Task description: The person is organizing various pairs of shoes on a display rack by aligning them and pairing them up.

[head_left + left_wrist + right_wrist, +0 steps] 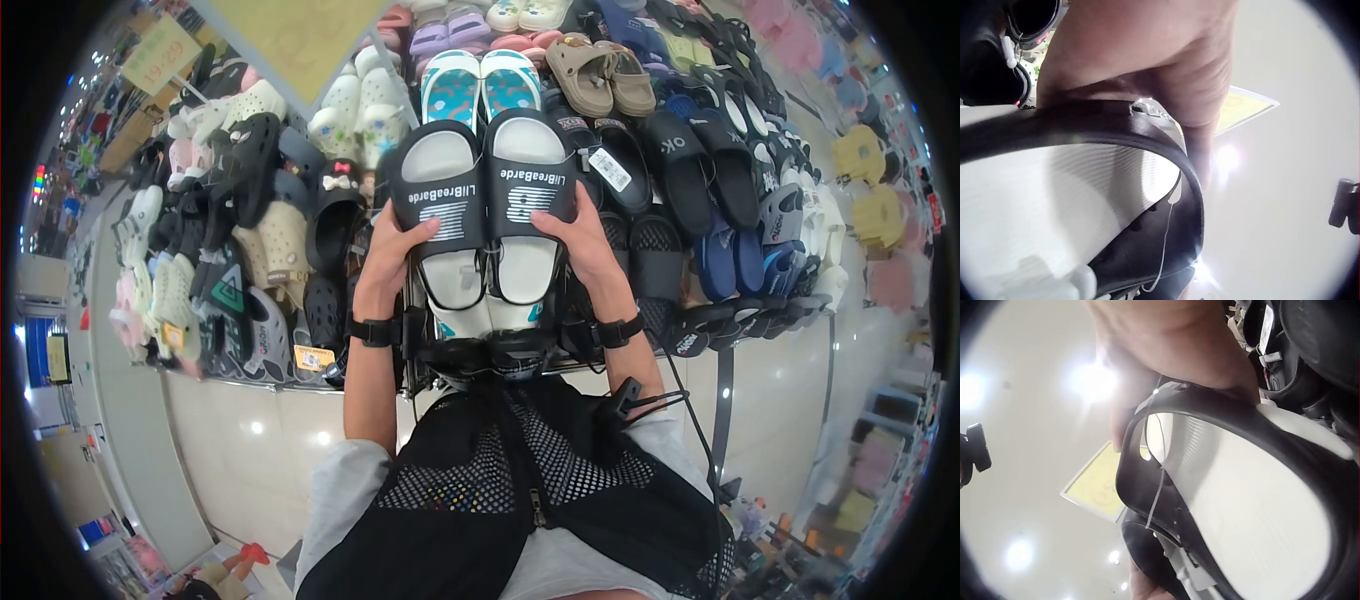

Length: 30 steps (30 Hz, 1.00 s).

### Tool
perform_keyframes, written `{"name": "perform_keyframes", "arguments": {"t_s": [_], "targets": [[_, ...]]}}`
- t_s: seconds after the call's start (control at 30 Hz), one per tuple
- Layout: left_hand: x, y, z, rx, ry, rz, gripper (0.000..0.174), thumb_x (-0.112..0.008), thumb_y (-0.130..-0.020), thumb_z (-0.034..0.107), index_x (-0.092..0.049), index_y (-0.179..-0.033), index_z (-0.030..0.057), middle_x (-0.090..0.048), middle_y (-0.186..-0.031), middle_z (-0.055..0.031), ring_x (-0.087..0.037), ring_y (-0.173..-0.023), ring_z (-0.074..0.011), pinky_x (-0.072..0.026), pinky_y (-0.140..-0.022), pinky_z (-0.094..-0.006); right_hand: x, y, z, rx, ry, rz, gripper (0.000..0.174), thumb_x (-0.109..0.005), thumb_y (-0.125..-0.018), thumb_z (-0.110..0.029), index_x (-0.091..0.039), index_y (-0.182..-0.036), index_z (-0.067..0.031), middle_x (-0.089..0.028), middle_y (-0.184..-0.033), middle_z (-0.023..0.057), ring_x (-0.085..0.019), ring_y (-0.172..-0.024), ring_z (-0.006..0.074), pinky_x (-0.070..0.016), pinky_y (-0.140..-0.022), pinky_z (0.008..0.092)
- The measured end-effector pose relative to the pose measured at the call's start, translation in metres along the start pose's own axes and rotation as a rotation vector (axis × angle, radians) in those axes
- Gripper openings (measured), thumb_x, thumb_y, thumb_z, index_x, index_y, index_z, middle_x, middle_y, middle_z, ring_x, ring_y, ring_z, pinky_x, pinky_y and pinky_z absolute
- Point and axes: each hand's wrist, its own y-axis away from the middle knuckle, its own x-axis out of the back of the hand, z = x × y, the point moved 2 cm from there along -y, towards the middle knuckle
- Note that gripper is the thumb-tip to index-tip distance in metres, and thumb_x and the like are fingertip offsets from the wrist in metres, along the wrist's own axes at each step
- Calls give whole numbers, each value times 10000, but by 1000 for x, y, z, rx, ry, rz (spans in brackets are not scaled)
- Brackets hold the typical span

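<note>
A pair of black slides with white footbeds and white lettering is held up side by side in the head view. The left hand grips the outer side of the left slide, its thumb lying on the strap. On the other side, the right hand holds the right slide the same way, thumb on the strap. Each wrist view shows its hand against the slide's edge, a thin clear tie by the strap opening. Beneath the pair lie teal and white slippers.
Rows of clogs and slides cover the display around the hands, with beige clogs and black slides to the right. A yellow sign stands at the upper left. Tiled floor shows below the display's front edge.
</note>
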Motion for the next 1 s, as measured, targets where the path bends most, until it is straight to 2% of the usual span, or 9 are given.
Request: {"name": "perform_keyframes", "arguments": {"t_s": [0.2, 0.3, 0.33, 0.43, 0.53, 0.73, 0.8, 0.93, 1.0], "targets": [[-5, -10, -22, -24, -327, 222, 494, -824, -875, 36, -604, -1312, -33, -719, -1207, -89, -700, -997, -171, -572, -910, -342, -1, -6, 21, 0, 169, 94, 559, -841, -842, 15, -573, -1332, 4, -688, -1224, 85, -654, -1102, 156, -534, -991, 324], [15, -25, -32, -4, -118, 95, 480, -828, -911, 147, -612, -1300, -33, -722, -1211, -90, -692, -1033, -163, -553, -940, -316, 10, -9, 21, -29, 148, 99, 478, -822, -905, -83, -591, -1315, -1, -691, -1221, 88, -658, -1094, 166, -537, -970, 320], [17, -27, -29, 83, 15, 88, 578, -815, -936, 229, -567, -1368, -64, -694, -1285, -132, -664, -1144, -174, -526, -999, -308, 14, -14, 19, -120, 47, 98, 465, -815, -925, -123, -593, -1316, -6, -692, -1220, 84, -657, -1094, 170, -533, -970, 319], [19, -21, -28, -12, -706, 245, 783, -782, -963, 216, -377, -1554, -101, -600, -1448, -173, -587, -1314, -211, -471, -1097, -332, 25, -17, 32, -43, 389, 173, 492, -777, -972, -239, -605, -1345, 32, -697, -1269, 110, -658, -1144, 190, -515, -1008, 332], [52, -18, -41, 14, -465, 60, 827, -846, -891, 294, -451, -1504, -96, -642, -1388, -204, -619, -1277, -269, -492, -1073, -368, 37, -16, 37, 79, 615, 214, 696, -803, -923, -392, -596, -1363, 106, -716, -1269, 213, -689, -1153, 244, -518, -982, 335], [92, 46, -45, 36, -712, -91, 534, -758, -972, 182, -569, -1437, -2, -706, -1298, -170, -678, -1183, -227, -547, -1005, -349, 46, 32, 26, 111, 856, 266, 592, -785, -955, -291, -606, -1430, 14, -725, -1215, 267, -701, -1183, 227, -553, -948, 344], [104, 82, -47, 76, -756, -209, 554, -789, -940, 130, -572, -1442, 41, -709, -1296, -161, -670, -1207, -233, -524, -1060, -363, 55, 61, 26, 133, 747, 274, 479, -778, -963, -218, -645, -1359, 17, -737, -1197, 216, -712, -1117, 185, -568, -911, 320], [99, 142, -53, 282, -811, -457, 853, -938, -729, 120, -535, -1479, 63, -655, -1378, -143, -632, -1264, -279, -487, -1114, -396, 69, 119, 42, -245, 784, -114, 329, -802, -928, -196, -692, -1178, -12, -730, -1136, 108, -697, -956, 160, -574, -815, 309], [90, 156, -72, 216, -968, -464, 1000, -971, -651, 118, -479, -1521, 78, -587, -1447, -161, -602, -1293, -318, -487, -1113, -399, 56, 137, 49, -204, 994, -252, 469, -849, -818, -166, -673, -1241, -65, -704, -1199, 116, -674, -1054, 229, -566, -884, 345]]}}
